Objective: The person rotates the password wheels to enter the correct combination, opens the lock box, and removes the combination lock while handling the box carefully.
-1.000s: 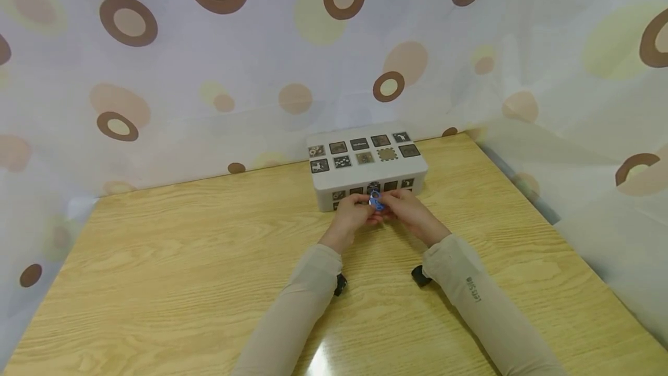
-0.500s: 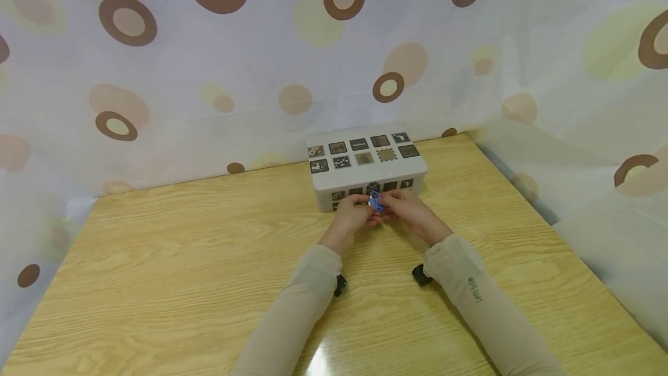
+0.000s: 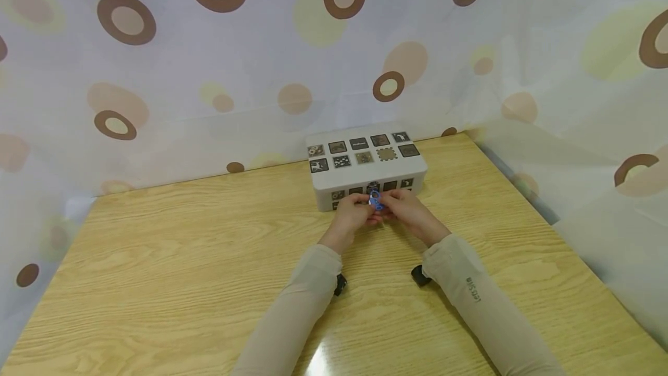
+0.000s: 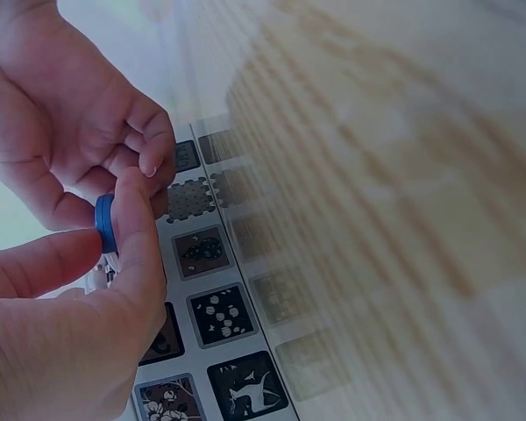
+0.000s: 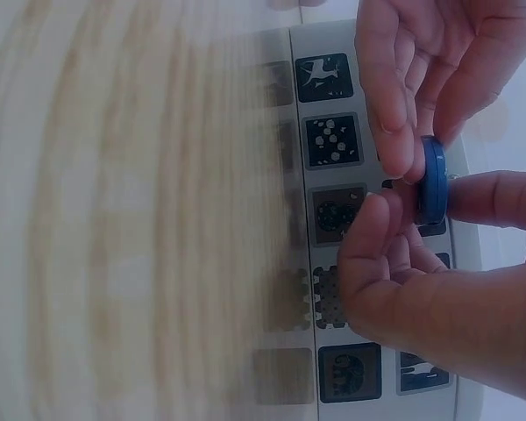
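Both hands meet at the front of a white box [image 3: 344, 177] printed with small dark pictures. Between them is a small flat blue piece [image 3: 373, 202] with a round opening at its top, padlock-like in outline. My left hand [image 3: 348, 217] pinches its left side between thumb and forefinger. On the other side my right hand [image 3: 409, 212] grips it too, its thumb [image 5: 491, 198] against the face of the blue piece [image 5: 433, 182] in the right wrist view. A metal latch [image 3: 373, 185] on the box front shows just above the piece, its lower part hidden.
The box stands at the back of a wood-grain table [image 3: 209, 248], close to a dotted curtain [image 3: 250, 62]. More curtain [image 3: 590, 149] hangs along the right edge. A black wrist camera [image 3: 420, 275] sits below the right sleeve [image 3: 480, 289].
Hands, blue piece and box keep nearly the same places. The blue piece turns very slightly between the fingers.
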Motion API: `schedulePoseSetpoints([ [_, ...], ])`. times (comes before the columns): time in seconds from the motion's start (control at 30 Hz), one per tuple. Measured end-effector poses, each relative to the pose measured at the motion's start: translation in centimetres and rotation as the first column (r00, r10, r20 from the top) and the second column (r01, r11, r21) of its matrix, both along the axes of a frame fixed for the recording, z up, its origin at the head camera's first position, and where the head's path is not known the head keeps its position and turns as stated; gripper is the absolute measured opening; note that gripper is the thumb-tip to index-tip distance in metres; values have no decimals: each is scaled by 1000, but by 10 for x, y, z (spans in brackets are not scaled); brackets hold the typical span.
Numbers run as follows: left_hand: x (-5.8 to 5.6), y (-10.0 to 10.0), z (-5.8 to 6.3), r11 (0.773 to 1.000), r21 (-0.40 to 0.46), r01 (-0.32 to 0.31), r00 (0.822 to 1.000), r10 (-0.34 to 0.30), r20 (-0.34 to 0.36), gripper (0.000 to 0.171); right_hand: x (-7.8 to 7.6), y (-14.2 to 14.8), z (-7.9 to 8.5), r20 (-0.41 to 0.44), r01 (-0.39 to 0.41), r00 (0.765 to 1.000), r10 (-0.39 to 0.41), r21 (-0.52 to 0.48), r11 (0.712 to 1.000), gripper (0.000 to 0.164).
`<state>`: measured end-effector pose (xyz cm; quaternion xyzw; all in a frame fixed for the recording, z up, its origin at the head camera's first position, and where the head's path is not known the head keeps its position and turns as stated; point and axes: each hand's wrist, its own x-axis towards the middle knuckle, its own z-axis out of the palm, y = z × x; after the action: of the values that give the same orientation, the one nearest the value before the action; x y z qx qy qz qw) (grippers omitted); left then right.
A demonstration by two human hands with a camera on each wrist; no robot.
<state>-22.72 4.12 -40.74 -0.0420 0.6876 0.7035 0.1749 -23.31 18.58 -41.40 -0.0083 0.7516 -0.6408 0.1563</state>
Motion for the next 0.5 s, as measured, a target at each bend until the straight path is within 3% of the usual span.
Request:
schedulePoseSetpoints([
  [0.5,2,1,2,1000,9,-1,1000,1,-12,31,-2,3,-1,13,51,999,-50,-42,998,38],
])
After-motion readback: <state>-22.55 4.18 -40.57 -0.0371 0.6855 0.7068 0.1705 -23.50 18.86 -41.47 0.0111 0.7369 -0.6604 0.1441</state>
